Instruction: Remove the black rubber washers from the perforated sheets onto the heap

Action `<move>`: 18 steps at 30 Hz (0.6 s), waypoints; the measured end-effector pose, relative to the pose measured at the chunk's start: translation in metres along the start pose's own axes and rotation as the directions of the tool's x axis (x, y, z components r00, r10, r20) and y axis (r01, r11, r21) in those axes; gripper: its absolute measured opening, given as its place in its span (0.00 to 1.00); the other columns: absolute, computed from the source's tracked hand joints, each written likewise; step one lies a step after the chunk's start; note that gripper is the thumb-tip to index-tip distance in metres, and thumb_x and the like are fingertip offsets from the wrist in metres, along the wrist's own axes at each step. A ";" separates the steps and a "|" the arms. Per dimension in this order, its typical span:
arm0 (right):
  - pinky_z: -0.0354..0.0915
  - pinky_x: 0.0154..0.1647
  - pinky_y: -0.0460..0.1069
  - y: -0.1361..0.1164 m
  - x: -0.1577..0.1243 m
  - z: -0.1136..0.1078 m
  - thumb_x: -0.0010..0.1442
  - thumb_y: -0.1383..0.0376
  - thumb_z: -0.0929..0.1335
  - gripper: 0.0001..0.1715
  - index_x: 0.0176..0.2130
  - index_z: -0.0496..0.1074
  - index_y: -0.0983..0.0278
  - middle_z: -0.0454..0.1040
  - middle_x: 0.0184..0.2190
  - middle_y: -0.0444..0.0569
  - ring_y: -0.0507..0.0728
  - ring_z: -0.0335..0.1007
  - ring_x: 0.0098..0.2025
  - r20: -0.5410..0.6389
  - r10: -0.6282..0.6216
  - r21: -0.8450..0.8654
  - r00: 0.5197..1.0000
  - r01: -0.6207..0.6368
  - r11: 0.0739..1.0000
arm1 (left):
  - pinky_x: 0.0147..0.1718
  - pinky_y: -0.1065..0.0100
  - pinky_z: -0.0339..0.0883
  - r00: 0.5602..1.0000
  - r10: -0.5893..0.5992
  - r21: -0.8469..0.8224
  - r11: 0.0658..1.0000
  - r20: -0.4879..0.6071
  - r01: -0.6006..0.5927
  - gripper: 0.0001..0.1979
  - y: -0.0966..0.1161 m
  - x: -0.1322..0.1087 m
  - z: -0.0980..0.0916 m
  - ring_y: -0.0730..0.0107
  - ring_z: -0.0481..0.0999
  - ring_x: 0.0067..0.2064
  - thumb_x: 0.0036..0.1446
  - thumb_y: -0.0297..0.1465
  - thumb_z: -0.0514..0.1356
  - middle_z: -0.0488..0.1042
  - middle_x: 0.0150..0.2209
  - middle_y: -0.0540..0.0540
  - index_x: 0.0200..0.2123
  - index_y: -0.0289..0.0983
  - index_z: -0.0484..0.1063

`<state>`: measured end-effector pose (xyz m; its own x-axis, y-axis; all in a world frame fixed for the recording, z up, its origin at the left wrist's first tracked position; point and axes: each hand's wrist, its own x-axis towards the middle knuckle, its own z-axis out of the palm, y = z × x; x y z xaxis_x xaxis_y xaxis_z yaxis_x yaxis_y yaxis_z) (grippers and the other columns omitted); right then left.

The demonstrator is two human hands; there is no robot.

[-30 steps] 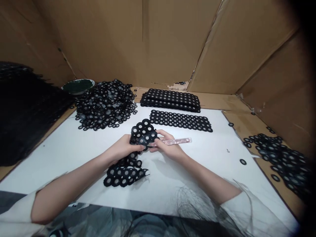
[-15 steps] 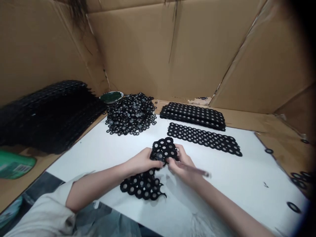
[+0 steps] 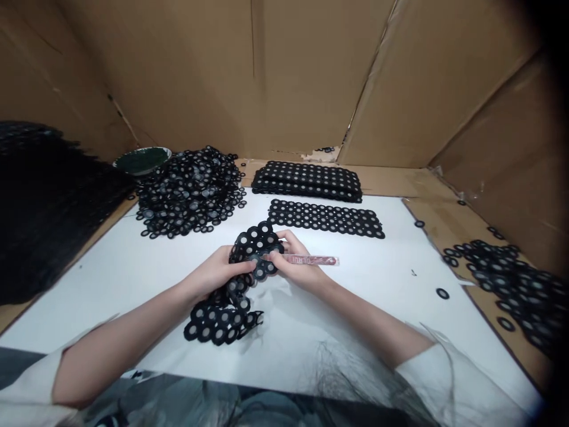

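My left hand (image 3: pixel 217 270) is closed on a limp strip of joined black rings (image 3: pixel 255 240) with pale round centres, its thumb pressing on the front. The strip's lower part (image 3: pixel 222 323) folds down and rests on the white board below. My right hand (image 3: pixel 302 264) pinches a slim reddish, see-through tool (image 3: pixel 326 260) with lettering along it, between thumb and fingers. Its near end points at the rings; what the tip is I cannot make out. Some right fingers go behind the strip's upper right edge, where they are partly hidden.
On the white board (image 3: pixel 355 308) a heap of loose black rings (image 3: pixel 191 190) lies at left, by a green-filled bowl (image 3: pixel 142 160). Behind my hands are a flat ring strip (image 3: pixel 324 218) and a stack of strips (image 3: pixel 306 178). More rings (image 3: pixel 511 279) lie right; a black pile (image 3: pixel 44 207) stands left.
The view has swung right, bringing a ring pile into sight at the right edge. The tool has turned to lie nearly level, and the strip's upper part is bent differently between my hands.
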<state>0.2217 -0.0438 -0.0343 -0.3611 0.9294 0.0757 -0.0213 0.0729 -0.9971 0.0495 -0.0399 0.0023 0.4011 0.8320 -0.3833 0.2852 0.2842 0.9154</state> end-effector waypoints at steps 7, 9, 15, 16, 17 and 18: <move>0.58 0.27 0.46 -0.001 -0.005 0.003 0.53 0.66 0.60 0.12 0.39 0.53 0.61 0.65 0.27 0.42 0.50 0.62 0.27 -0.085 -0.096 -0.337 0.992 0.062 0.940 | 0.29 0.71 0.64 1.000 0.006 0.083 0.997 -0.020 -0.004 0.09 -0.002 -0.009 0.008 0.70 0.71 0.28 0.47 0.35 0.58 0.74 0.26 0.49 0.28 0.35 0.69; 0.59 0.26 0.47 -0.003 -0.005 -0.003 0.52 0.65 0.61 0.13 0.39 0.53 0.61 0.66 0.27 0.42 0.50 0.63 0.27 -0.088 -0.068 -0.333 0.994 0.035 0.942 | 0.30 0.70 0.64 0.999 -0.003 0.135 0.991 0.035 -0.001 0.10 0.000 -0.010 0.007 0.68 0.72 0.30 0.47 0.37 0.57 0.75 0.28 0.49 0.28 0.35 0.70; 0.61 0.23 0.45 -0.006 -0.001 -0.021 0.53 0.63 0.62 0.11 0.36 0.54 0.60 0.71 0.28 0.46 0.51 0.66 0.26 0.061 0.092 -0.014 0.994 -0.092 0.996 | 0.35 0.68 0.65 1.000 -0.012 0.176 0.984 0.025 0.008 0.15 0.002 -0.002 0.002 0.63 0.73 0.37 0.48 0.41 0.56 0.75 0.33 0.48 0.35 0.36 0.70; 0.61 0.22 0.45 -0.005 -0.001 -0.021 0.53 0.62 0.62 0.11 0.37 0.54 0.60 0.71 0.28 0.45 0.50 0.66 0.26 0.046 0.086 0.015 0.995 -0.087 0.996 | 0.36 0.68 0.65 1.000 0.003 0.151 0.989 0.003 -0.004 0.16 0.001 -0.001 0.002 0.63 0.72 0.38 0.47 0.41 0.56 0.75 0.35 0.48 0.37 0.37 0.70; 0.60 0.22 0.44 -0.004 0.000 -0.019 0.53 0.62 0.62 0.12 0.37 0.54 0.60 0.70 0.28 0.44 0.50 0.65 0.25 0.028 0.077 0.027 0.997 -0.078 0.997 | 0.37 0.68 0.65 1.000 0.022 0.133 0.991 -0.020 -0.019 0.17 0.000 -0.001 0.003 0.64 0.72 0.38 0.47 0.41 0.57 0.75 0.36 0.48 0.39 0.38 0.69; 0.60 0.22 0.44 -0.003 0.000 -0.017 0.53 0.62 0.62 0.12 0.37 0.54 0.59 0.70 0.28 0.43 0.50 0.65 0.25 0.016 0.068 0.030 0.998 -0.068 0.997 | 0.37 0.68 0.65 0.998 0.041 0.123 0.992 -0.041 -0.035 0.18 -0.001 -0.001 0.004 0.65 0.72 0.38 0.47 0.40 0.57 0.75 0.37 0.48 0.40 0.38 0.68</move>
<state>0.2380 -0.0378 -0.0311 -0.3769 0.9262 0.0079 -0.0248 -0.0016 -0.9997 0.0525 -0.0425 0.0011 0.3762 0.8617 -0.3404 0.3756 0.1940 0.9062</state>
